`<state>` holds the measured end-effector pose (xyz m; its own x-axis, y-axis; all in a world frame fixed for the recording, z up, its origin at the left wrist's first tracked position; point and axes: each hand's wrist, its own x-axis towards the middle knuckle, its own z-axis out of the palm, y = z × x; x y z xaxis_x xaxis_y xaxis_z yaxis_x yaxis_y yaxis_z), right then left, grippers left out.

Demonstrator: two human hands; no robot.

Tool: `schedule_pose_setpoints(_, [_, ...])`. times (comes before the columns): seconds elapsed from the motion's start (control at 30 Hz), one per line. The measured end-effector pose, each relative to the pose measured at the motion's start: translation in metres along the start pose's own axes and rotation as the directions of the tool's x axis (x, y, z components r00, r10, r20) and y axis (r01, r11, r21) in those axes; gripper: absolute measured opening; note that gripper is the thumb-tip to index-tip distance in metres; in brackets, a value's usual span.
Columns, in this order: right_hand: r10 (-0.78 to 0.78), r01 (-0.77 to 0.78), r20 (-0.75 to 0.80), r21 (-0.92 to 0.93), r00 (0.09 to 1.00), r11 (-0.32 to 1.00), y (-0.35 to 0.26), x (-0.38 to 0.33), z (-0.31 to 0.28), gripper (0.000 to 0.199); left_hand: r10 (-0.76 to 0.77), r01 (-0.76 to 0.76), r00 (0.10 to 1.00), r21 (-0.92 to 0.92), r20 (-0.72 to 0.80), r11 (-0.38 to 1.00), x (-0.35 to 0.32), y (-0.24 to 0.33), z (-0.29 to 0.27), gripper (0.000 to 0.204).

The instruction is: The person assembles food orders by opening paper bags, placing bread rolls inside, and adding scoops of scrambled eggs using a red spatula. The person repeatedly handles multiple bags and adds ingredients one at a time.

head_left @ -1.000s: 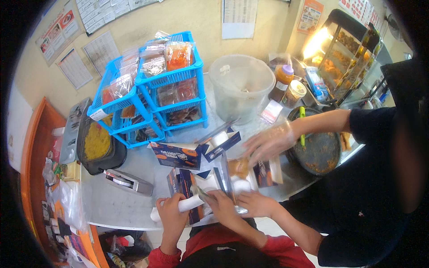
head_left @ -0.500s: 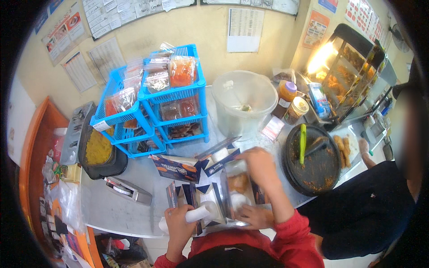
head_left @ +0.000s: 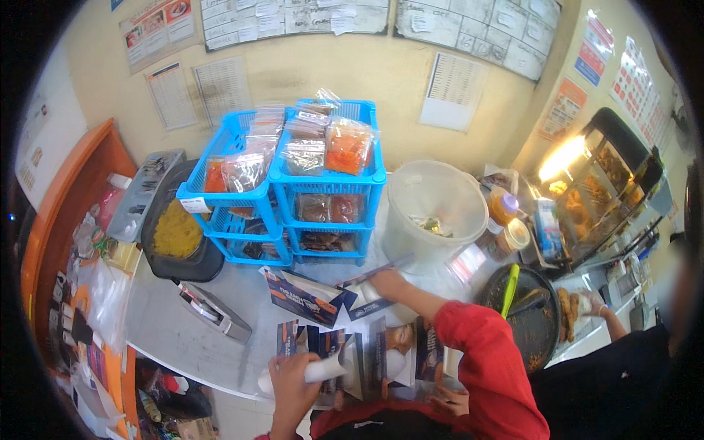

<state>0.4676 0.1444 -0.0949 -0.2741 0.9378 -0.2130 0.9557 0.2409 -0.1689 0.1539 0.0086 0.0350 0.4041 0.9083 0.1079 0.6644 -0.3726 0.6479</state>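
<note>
My left hand [head_left: 292, 383] is closed around a white wrapped roll [head_left: 323, 369]; white shows on both sides of the hand. My right hand [head_left: 387, 284] reaches into the far open dark-blue carton [head_left: 363, 311], its fingers bent at a white roll [head_left: 367, 292]; what they grip is hidden. Another open carton [head_left: 301, 297] lies left of it. Nearer me stand several open cartons in a row. One carton [head_left: 377, 352] holds a brown fried piece [head_left: 400, 337] and a white round item [head_left: 396, 364]. A third hand [head_left: 450, 400], seemingly a co-worker's, is at the row's right end.
Blue stacked baskets [head_left: 334, 180] hold sachets. A clear bucket [head_left: 434, 220] and jars [head_left: 513, 236] stand behind the cartons. At right are a black round pan [head_left: 532, 334] with green-handled tongs [head_left: 511, 290], a lit food warmer [head_left: 598, 183] and a co-worker [head_left: 616, 374]. A tape dispenser [head_left: 213, 312] sits at left.
The view has shifted and tilted. My right hand has gone from the far carton's right side into it. The third hand has drawn back from the fried piece. My left hand keeps its roll.
</note>
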Motion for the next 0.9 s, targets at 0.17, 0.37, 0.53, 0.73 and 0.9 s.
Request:
schedule_pose_setpoints(0.17, [0.013,-0.009,0.199,-0.024,0.980,1.000,-0.002,-0.006,-0.006,0.041,0.271,-0.253,0.961,0.213,-0.060,0.944,0.088,0.010,0.017,0.049])
schedule_pose_setpoints(0.37, [-0.100,0.018,0.216,0.353,0.971,0.935,0.014,-0.002,0.000,0.058,0.350,-0.363,0.928,0.531,0.130,0.766,0.195,0.006,0.092,0.026])
schedule_pose_setpoints(0.53, [-0.118,0.064,0.071,0.517,0.991,0.854,0.028,0.005,0.030,0.069,0.303,-0.332,0.943,0.425,0.137,0.842,0.206,-0.006,0.097,0.022])
schedule_pose_setpoints(0.73, [-0.096,0.083,0.017,0.378,0.995,0.922,0.038,0.009,0.061,0.070,0.224,-0.281,0.957,0.384,0.186,0.880,0.211,-0.014,0.093,0.024])
schedule_pose_setpoints(0.9, [-0.022,-0.015,0.079,0.440,0.997,0.898,0.026,0.021,0.064,0.065,0.309,-0.334,0.942,0.257,0.134,0.907,0.220,-0.022,0.098,0.024])
